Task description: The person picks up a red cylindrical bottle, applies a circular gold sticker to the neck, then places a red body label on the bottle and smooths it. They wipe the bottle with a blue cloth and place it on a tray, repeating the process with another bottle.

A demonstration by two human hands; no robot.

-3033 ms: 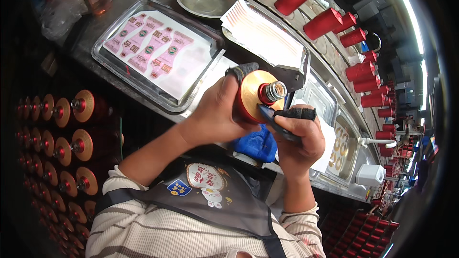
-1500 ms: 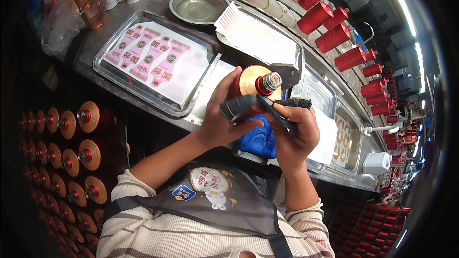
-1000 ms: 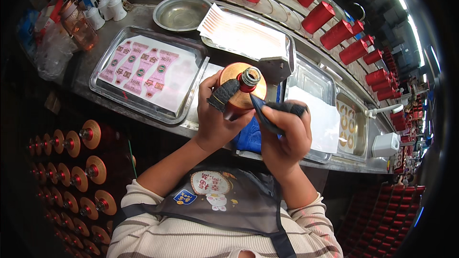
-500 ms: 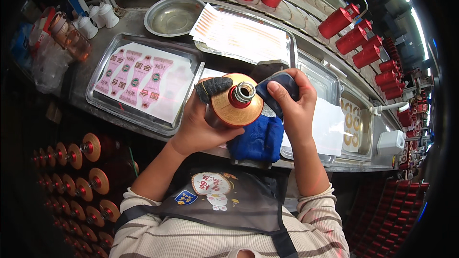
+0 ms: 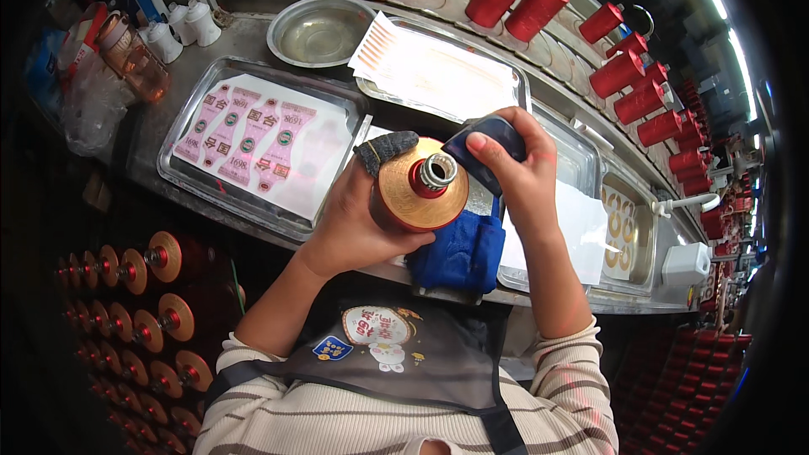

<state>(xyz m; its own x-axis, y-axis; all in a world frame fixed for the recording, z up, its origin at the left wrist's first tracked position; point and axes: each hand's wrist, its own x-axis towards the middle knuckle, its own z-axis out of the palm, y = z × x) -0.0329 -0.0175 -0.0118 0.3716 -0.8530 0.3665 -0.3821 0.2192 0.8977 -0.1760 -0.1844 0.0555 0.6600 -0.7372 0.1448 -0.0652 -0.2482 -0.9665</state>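
Observation:
A red bottle with a gold shoulder [image 5: 413,195] is tilted, its open threaded neck turned up toward me. My left hand [image 5: 344,223] wraps round its side, with a dark cloth cot [image 5: 384,152] on one finger lying along the gold shoulder. In my right hand [image 5: 527,168] is a flat dark-blue pad [image 5: 490,150], pinched between thumb and fingers, its edge close to the bottle's shoulder beside the neck. Whether pad and bottle touch, I cannot tell. Just below the bottle, a folded blue cloth [image 5: 459,251] lies on a small stand at the bench edge.
On the left stands a metal tray [image 5: 173,170] of pink printed labels [image 5: 244,139]. Behind are a round metal bowl [image 5: 282,49] and a tray with striped white sheets [image 5: 438,63]. Gold rings [image 5: 619,223] lie in a right-hand tray. Red bottles [image 5: 538,10] line the conveyor; racked bottles [image 5: 168,257] stand lower left.
Both hands and the bottle have shifted slightly right in view. The pad stays close to the bottle's shoulder. Red bottles on the conveyor have changed position.

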